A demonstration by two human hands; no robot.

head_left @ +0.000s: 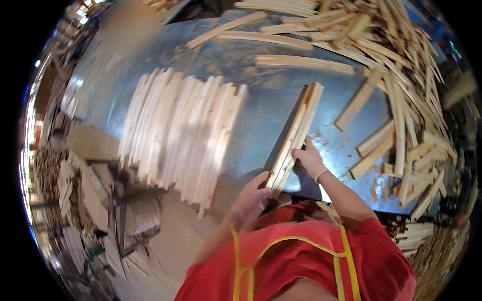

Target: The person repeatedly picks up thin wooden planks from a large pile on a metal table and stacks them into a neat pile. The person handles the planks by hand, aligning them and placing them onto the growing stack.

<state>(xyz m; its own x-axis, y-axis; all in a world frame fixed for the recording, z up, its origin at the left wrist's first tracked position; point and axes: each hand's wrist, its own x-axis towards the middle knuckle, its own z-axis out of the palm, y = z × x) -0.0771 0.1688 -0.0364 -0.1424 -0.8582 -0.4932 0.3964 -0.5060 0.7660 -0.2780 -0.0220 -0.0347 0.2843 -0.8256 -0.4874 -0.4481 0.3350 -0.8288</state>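
Your left hand [251,196] and right hand [310,159] both clasp the wood slat bundle [295,136], probably overhanging the desk [261,105] edge; open surface alongside.

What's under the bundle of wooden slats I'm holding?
The bundle of slats lies on the blue-grey metal tabletop, gripped by the left hand and right hand. Whatever is directly beneath it is hidden by the bundle.

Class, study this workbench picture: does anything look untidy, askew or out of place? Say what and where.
Yes. The loose wooden slats at the right lie criss-crossed in a jumble, unlike the neat row of slats at the left. The left hand and right hand hold a squared-up bundle of slats.
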